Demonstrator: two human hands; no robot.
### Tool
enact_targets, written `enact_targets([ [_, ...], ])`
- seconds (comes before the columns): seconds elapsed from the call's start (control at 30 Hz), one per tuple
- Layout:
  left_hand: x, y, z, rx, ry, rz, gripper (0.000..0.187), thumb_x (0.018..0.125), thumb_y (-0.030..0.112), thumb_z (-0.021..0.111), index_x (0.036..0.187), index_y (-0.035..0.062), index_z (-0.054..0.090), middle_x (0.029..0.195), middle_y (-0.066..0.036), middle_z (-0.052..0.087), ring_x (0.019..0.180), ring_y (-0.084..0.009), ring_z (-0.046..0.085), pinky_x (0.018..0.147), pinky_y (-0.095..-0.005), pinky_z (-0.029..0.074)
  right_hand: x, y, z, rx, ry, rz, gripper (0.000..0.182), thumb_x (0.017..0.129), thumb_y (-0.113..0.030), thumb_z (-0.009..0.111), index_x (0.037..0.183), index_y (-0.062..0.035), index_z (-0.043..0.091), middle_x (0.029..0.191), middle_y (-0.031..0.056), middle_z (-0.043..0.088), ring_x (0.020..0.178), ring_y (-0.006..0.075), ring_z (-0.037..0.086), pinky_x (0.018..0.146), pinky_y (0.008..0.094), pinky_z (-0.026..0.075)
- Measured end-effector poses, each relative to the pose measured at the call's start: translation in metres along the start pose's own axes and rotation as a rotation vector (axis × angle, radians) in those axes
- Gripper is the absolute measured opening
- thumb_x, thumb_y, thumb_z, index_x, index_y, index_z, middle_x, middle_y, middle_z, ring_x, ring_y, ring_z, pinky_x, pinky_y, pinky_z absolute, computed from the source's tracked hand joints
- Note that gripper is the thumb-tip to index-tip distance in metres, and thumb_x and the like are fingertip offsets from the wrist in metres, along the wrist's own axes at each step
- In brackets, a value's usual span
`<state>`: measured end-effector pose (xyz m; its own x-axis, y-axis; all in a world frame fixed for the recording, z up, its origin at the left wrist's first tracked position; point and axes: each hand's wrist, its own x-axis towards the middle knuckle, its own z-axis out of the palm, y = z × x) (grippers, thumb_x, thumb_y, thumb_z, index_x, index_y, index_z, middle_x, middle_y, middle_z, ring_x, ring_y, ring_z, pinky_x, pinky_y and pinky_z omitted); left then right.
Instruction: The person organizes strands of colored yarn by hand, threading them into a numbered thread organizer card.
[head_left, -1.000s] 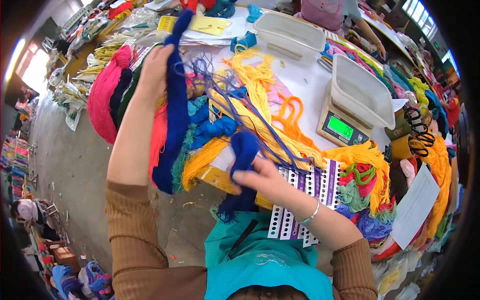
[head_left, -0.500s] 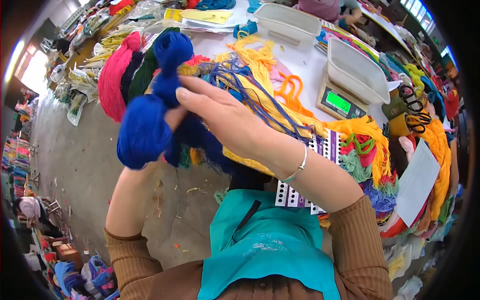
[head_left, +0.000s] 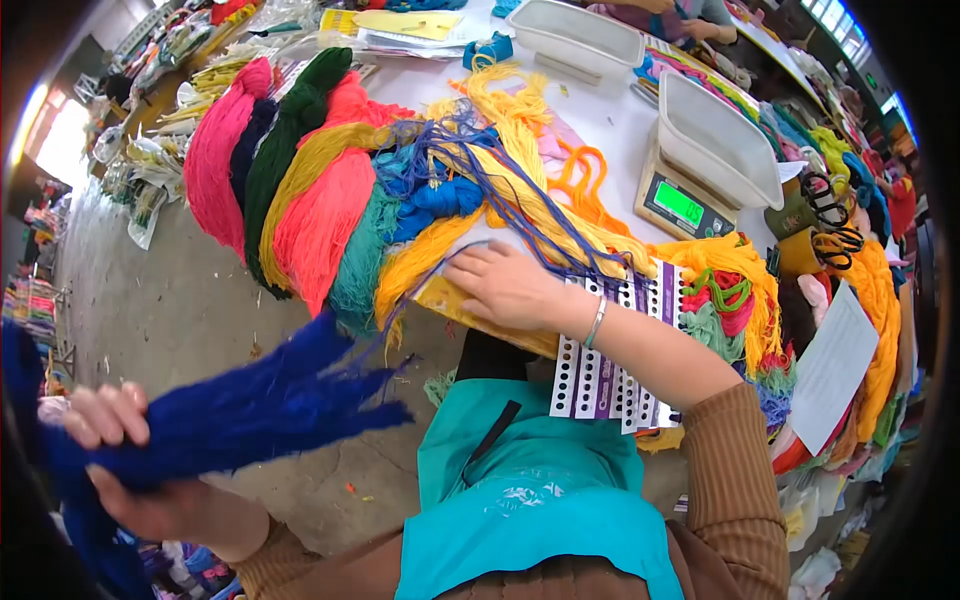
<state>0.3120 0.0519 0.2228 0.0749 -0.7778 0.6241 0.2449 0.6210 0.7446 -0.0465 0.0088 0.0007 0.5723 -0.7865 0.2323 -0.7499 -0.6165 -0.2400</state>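
My left hand (head_left: 135,455) is out at the lower left, its fingers wrapped round a dark blue skein of yarn (head_left: 255,405). The skein's loose, frayed end points toward the table. At the table's near edge, my right hand (head_left: 510,288) lies flat with nothing gripped in it. A thin purple-blue strand (head_left: 432,268) runs beside its fingertips. Beyond that hand, yellow yarn (head_left: 540,205) is spread with purple-blue threads across it. White cards with punched holes (head_left: 590,372) hang over the edge by my right wrist.
Pink, dark green, coral and teal skeins (head_left: 325,215) drape over the table's left edge. A scale (head_left: 685,205) carries a clear plastic tray (head_left: 715,130); another tray (head_left: 580,42) stands farther back. Scissors (head_left: 835,243) sit in a holder at right. Another person's hands (head_left: 700,28) show at the far side.
My left hand has swung down and left with the blue skein, which now trails out lengthwise. My right hand has left the skein and come down onto the table edge.
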Motion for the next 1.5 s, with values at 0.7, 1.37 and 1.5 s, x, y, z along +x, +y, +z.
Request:
enact_targets([
  [0.7, -0.025, -0.028, -0.019, 0.002, 0.086, -0.185, 0.028, 0.089, 0.024, 0.064, 0.096, 0.0060, 0.043, 0.085, -0.003, 0.037, 0.064, -0.0118, 0.042, 0.070, -0.0287, 0.033, -0.010, 0.206, -0.081, 0.700, 0.451, 1.263, 0.058, 0.087, -0.036, 0.064, 0.131, -0.0019, 0.046, 0.092, 0.0160, 0.069, 0.061, 0.0202, 0.068, 0.047, 0.0310, 0.049],
  [1.37, 0.169, 0.042, 0.110, -0.557, -0.101, -0.183, 0.014, 0.090, 0.016, 0.065, 0.095, 0.0101, 0.054, 0.077, 0.006, 0.052, 0.064, -0.0049, 0.054, 0.069, -0.0249, 0.044, 0.084, 0.177, -0.065, 0.019, -0.003, 0.769, 0.042, 0.082, -0.019, 0.059, 0.123, -0.0073, 0.060, 0.116, 0.0184, 0.065, 0.108, 0.0346, 0.063, 0.092, 0.0418, 0.050],
  [1.5, 0.245, 0.027, 0.119, -0.282, -0.386, -0.171, 0.012, 0.084, 0.011, 0.070, 0.090, 0.0090, 0.060, 0.071, 0.004, 0.060, 0.063, -0.0081, 0.059, 0.069, -0.0261, 0.050, 0.055, 0.243, -0.057, 0.468, 0.865, 1.235, 0.033, 0.083, -0.023, 0.053, 0.103, -0.0017, 0.069, 0.106, 0.0234, 0.068, 0.101, 0.0407, 0.064, 0.088, 0.0455, 0.050],
])
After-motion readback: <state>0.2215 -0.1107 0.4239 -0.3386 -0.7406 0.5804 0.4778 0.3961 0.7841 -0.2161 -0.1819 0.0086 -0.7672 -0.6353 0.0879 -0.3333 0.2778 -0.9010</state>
